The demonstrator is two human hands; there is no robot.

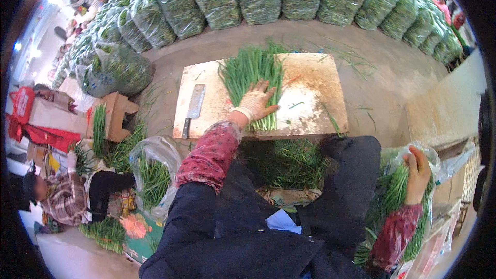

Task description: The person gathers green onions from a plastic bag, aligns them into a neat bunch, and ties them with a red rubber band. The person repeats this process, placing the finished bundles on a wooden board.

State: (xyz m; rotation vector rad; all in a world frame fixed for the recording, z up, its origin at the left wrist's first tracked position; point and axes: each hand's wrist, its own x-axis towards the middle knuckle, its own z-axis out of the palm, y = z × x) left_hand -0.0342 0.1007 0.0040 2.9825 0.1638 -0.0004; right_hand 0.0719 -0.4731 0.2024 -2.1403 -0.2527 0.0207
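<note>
A thick bunch of green garlic chives (pixel 254 66) lies across a worn, stained board (pixel 310 120) in front of me. My left hand (pixel 255 102), in a pale glove with bare fingertips, rests flat on the bunch with its fingers spread. Left of the bunch, a cleaver (pixel 196 102) with a dark handle lies on the board. Off to the right, my right hand (pixel 418 172) is beside more green stalks (pixel 395 190) in a clear plastic bag (pixel 430 155). Its fingers are bent; whether they grip any stalks cannot be made out.
Packed plastic bags of greens (pixel 259 0) line the floor's far side. A full bag (pixel 116 69) and a wooden stool (pixel 116 116) stand left. A person (pixel 64 197) works at the lower left near an open bag (pixel 155 178). Loose stalks (pixel 294 162) lie below the board.
</note>
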